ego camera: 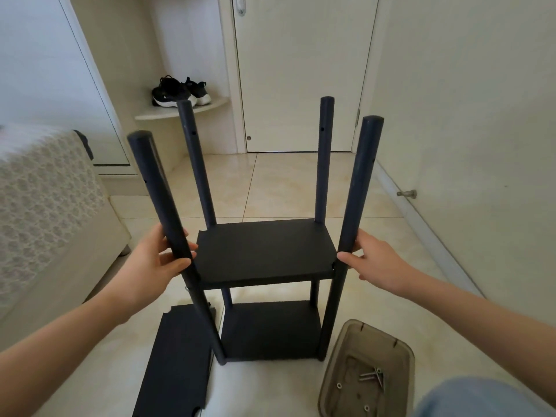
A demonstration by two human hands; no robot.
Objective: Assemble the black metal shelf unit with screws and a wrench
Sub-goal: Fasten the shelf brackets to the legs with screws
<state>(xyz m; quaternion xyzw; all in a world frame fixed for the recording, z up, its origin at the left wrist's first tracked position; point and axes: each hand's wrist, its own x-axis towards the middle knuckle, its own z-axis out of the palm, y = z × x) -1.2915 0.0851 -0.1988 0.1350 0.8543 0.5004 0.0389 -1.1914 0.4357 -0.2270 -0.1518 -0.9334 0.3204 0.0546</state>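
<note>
The black shelf unit [264,254] stands upright on the tiled floor, two boards fixed between several round posts that rise above the upper board. My left hand [156,260] grips the near left post [159,200] just above the upper board. My right hand [373,257] holds the near right post [358,188] at the same height, thumb in front and fingers behind. A loose black shelf board [177,365] lies flat on the floor at lower left. A smoky clear plastic tray [334,377] at lower right holds several screws [374,377] and washers. No wrench is visible.
A sofa with a patterned white cover [45,212] fills the left side. A closed white door [301,70] and a corner shelf with black sneakers [180,91] are ahead. A wall with a door stopper [407,194] runs along the right. My knee in blue fabric [481,398] is at bottom right.
</note>
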